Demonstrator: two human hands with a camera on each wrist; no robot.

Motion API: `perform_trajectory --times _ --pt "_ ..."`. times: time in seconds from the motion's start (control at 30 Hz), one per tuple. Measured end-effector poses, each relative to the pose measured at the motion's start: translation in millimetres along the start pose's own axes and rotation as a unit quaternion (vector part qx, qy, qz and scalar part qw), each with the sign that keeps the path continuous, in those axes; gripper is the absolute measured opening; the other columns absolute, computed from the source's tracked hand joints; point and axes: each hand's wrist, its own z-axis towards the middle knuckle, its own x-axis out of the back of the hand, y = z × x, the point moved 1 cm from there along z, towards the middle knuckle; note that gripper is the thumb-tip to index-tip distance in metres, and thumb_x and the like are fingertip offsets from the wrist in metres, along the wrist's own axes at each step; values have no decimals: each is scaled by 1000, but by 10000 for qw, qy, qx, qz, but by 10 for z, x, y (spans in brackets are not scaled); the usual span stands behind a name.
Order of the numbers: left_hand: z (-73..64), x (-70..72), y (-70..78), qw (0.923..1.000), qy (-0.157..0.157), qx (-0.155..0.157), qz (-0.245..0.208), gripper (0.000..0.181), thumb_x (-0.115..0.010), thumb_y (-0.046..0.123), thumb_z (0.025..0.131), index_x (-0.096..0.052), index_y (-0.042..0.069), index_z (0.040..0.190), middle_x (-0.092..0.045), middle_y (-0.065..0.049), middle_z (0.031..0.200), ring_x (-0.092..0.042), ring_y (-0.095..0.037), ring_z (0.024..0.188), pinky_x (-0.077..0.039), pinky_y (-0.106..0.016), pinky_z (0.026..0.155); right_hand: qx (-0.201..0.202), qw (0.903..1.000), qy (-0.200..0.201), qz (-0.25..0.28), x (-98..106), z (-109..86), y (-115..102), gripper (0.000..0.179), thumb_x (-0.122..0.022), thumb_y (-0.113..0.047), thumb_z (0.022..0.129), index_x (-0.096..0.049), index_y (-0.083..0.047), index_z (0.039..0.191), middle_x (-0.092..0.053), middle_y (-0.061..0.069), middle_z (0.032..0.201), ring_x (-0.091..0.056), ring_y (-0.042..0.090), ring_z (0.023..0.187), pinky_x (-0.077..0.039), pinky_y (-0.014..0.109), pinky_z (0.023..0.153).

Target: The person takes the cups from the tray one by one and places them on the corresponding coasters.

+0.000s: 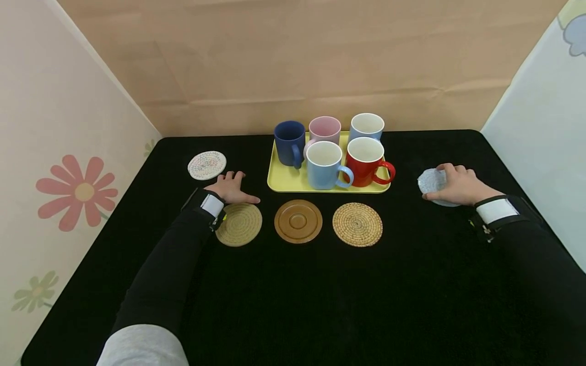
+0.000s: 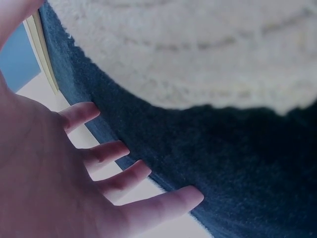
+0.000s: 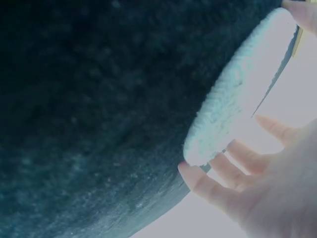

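Note:
My right hand (image 1: 463, 186) pinches a round pale grey-blue coaster (image 1: 430, 181) by its edges at the right of the table. In the right wrist view that coaster (image 3: 237, 94) looks tilted between thumb and fingertips. My left hand (image 1: 231, 188) is spread with its fingers apart, just beyond a beige woven coaster (image 1: 240, 227); it holds nothing. In the left wrist view the beige coaster (image 2: 208, 54) fills the top, apart from the fingers. A white speckled coaster (image 1: 207, 165) lies beyond the left fingertips.
A yellow tray (image 1: 289, 184) at the back carries a dark blue mug (image 1: 287, 145), a pink mug (image 1: 326, 131), two light blue mugs (image 1: 320, 170) and a red mug (image 1: 361, 170). A brown wooden coaster (image 1: 298, 231) and a tan woven coaster (image 1: 357, 224) lie in front. Walls enclose the black table.

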Motion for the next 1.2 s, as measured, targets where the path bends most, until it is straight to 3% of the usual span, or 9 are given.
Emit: perform_trajectory --times 0.37,0.6,1.2 --pt "2 5 -1 10000 15 -6 -27 94 -60 58 86 -19 6 152 -18 -27 152 -25 -48 132 -31 -68 97 371 9989 -268 82 -31 -138 -166 90 -73 -43 83 -25 11 137 -29 42 126 -26 57 111 -29 68 88" --pt "48 -9 -21 10000 33 40 -2 94 -60 58 85 -19 7 152 -18 -27 152 -25 -48 132 -30 -70 96 647 9974 -300 -52 -87 -212 -305 90 -75 -43 81 -29 9 138 -31 40 129 -31 56 114 -30 69 91" --pt "48 -7 -17 10000 -2 69 13 94 -60 59 85 -19 7 152 -18 -27 153 -25 -48 132 -30 -71 96 1038 9940 -343 12 -205 -380 -451 90 -79 -43 78 -31 3 139 -33 35 131 -32 52 113 -38 65 85"
